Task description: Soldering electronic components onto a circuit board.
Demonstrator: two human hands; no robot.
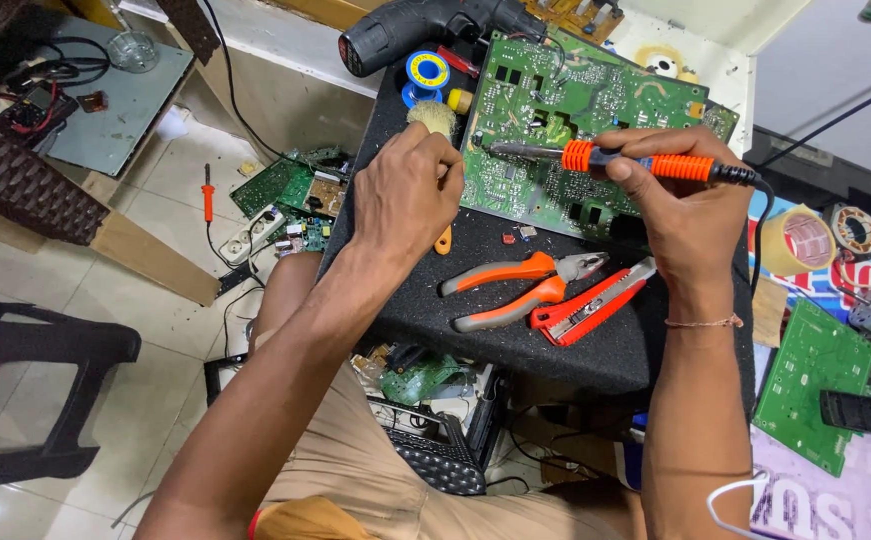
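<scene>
Head view: right hand (691,205) closed around soldering iron (646,162), orange grip held pen-fashion for control, tip on green circuit board (556,110) at table's (556,340) far edge. Left hand (411,195) clenched on brush (434,118), bristles up beside board's left edge. Pliers (526,283), red cutter (591,303) parked mid-table, within reach.

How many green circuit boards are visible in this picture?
4 clear ones: the large green circuit board on the black mat under both hands, one on the floor at left, one at right, a smaller piece under the bench. Others may be hidden.
</scene>
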